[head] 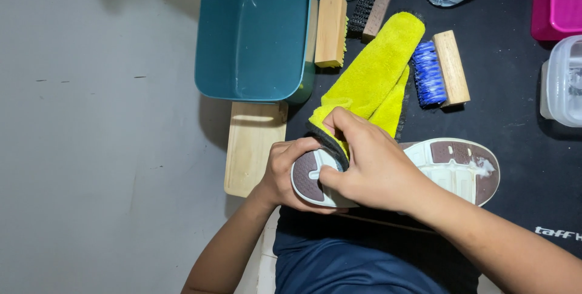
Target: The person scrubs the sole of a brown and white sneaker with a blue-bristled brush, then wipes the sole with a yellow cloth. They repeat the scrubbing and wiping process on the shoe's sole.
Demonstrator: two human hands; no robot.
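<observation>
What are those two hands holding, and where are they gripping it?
The left hand cups the shoe at one end, sole up. The right hand pinches the yellow cloth at its lower end, pressed onto the sole.

Both forearms are bare from the frame's lower edge up to the wrists, with no sleeve, watch, band or ring showing on either. The left hand (285, 176) enters from about seven o'clock, and the right hand (370, 163) from about four o'clock. Neither wears a glove, and the fingernails are short and unpainted. At six o'clock, between the two arms, lies a dark navy blue garment (357, 263) of plain, slightly creased cloth, covering the person's lap.
</observation>
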